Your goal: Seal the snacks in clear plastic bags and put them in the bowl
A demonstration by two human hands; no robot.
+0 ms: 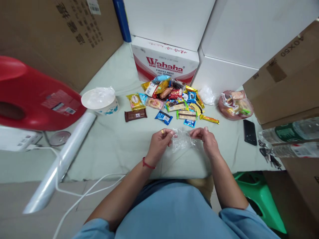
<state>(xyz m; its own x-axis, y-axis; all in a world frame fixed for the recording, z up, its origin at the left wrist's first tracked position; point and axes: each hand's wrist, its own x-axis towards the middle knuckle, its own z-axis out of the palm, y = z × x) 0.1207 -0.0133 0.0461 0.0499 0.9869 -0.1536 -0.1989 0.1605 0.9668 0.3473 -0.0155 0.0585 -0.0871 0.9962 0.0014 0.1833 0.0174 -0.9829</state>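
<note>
A crumpled clear plastic bag [183,141] is spread between my two hands, just above the table's front part. My left hand [160,141] pinches the bag's left edge between thumb and fingers. On the bag's other side is my right hand [208,142], its fingers bent towards the plastic and its thumb apart from them; whether the fingertips touch the bag is hard to see. Beyond the hands lies a heap of wrapped snacks [175,104]. Closest to me in it are a dark blue packet [163,117], a small blue sachet [189,123] and a brown-wrapped bar [136,115].
At left stand a paper tub [99,101], a red jug [37,96] and a plastic film roll [62,159]. A pink bowl of snacks [235,104], a phone [250,132], keys [269,156] and bottles [294,131] are at right. Behind is a Wahaba-style "Wahaha" carton [165,63].
</note>
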